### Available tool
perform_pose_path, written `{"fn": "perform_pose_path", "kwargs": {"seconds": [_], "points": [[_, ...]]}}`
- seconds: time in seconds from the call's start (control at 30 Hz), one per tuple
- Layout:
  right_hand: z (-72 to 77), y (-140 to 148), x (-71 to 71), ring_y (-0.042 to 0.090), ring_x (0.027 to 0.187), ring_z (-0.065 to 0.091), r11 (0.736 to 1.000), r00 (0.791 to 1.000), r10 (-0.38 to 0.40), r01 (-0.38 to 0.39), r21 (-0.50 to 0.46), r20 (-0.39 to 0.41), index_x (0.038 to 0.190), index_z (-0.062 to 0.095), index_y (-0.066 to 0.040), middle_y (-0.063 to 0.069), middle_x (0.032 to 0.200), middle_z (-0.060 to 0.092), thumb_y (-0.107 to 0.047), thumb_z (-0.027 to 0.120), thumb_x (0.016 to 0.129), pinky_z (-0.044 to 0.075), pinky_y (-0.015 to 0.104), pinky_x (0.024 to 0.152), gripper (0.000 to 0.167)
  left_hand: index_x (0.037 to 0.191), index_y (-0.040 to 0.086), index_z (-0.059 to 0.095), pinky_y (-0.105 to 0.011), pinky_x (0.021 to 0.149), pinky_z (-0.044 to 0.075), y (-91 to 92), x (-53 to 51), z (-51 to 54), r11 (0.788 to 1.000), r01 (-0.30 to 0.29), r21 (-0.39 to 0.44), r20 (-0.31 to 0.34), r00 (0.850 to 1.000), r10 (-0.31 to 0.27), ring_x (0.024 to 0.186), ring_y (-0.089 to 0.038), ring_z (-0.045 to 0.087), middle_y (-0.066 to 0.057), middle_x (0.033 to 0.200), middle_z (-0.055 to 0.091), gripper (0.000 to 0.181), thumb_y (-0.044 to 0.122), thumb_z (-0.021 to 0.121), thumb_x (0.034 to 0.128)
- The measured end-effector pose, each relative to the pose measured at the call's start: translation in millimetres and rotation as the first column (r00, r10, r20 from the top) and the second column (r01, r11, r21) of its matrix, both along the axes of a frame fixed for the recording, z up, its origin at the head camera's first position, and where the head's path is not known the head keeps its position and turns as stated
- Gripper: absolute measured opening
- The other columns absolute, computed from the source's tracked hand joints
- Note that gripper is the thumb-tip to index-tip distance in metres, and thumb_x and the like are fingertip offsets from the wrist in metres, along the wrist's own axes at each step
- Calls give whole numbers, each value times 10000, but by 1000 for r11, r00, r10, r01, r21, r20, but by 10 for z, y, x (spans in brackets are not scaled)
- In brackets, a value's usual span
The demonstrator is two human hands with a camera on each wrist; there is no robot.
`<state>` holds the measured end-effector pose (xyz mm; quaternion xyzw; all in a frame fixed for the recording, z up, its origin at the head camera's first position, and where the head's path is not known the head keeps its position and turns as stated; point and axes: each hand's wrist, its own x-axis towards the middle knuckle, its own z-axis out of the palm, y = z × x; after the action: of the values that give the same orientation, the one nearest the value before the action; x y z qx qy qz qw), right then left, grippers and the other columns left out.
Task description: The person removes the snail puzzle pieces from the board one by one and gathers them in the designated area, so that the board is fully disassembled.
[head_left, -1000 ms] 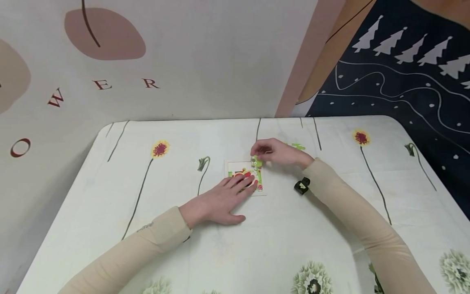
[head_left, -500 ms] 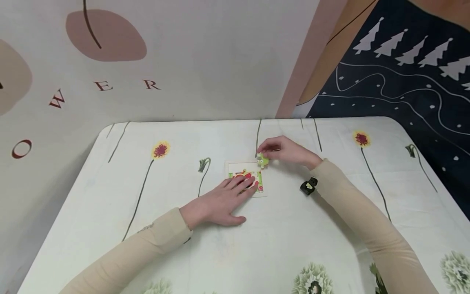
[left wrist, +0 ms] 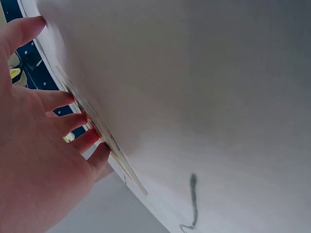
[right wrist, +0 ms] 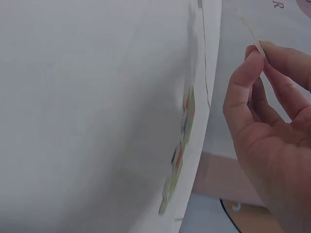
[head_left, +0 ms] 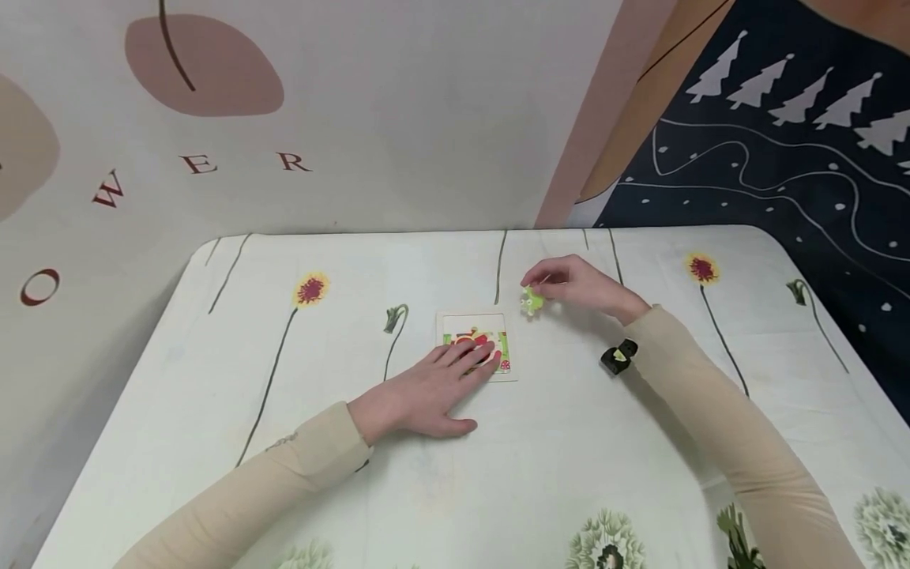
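Observation:
A small square board (head_left: 469, 322) with a red, green and white picture lies flat near the middle of the table. My left hand (head_left: 434, 391) rests on its lower part with spread fingers, covering some of the picture; in the left wrist view the fingertips of that hand (left wrist: 53, 131) touch the thin board (left wrist: 124, 160). Up and to the right of the board, my right hand (head_left: 583, 288) pinches a small green piece (head_left: 532, 302) above the cloth. In the right wrist view, thumb and fingers of my right hand (right wrist: 272, 97) hold the thin piece (right wrist: 250, 32) edge-on.
Flat green pieces (right wrist: 177, 155) lie on the table beyond the right hand in the right wrist view. The table is covered by a white flowered cloth (head_left: 284, 356). A black wrist device (head_left: 618, 357) is at the right sleeve. A patterned wall hanging stands behind.
My right hand has moved up and to the right, carrying the green piece off the board's upper right corner. The left hand has stayed on the board.

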<state>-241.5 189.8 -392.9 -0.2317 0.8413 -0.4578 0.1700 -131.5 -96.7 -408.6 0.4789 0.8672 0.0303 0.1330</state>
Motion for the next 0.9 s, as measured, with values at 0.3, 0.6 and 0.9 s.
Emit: {"fn": "perform_pose_path", "kwargs": {"seconds": [0.3, 0.6, 0.9], "points": [[22, 183, -2, 208, 980, 569, 999, 999, -47, 47, -3, -4, 1126, 672, 32, 152, 1120, 646, -23, 596, 939, 454, 206, 807, 209, 1558, 91, 123, -471, 1142, 150, 0, 2, 8, 1000, -5, -2, 10, 1000, 5, 1454, -302, 87, -108, 1601, 121, 848, 483, 532, 927], [101, 336, 19, 187, 923, 554, 994, 995, -102, 102, 47, -4, 1154, 666, 23, 157, 1167, 633, -66, 604, 950, 449, 212, 753, 232, 1554, 82, 143, -477, 1139, 159, 3, 9, 13, 1000, -4, 4, 3, 1000, 4, 1450, -312, 103, -118, 1597, 136, 841, 476, 540, 926], [141, 500, 18, 218, 985, 540, 982, 989, -145, 144, 125, -8, 1179, 655, 27, 170, 1194, 620, -49, 567, 966, 449, 197, 775, 242, 1557, 89, 135, -465, 1140, 161, 5, 1, -3, 1000, -7, -5, -5, 1000, 7, 1451, -300, 101, -105, 1600, 130, 846, 478, 540, 925]]}}
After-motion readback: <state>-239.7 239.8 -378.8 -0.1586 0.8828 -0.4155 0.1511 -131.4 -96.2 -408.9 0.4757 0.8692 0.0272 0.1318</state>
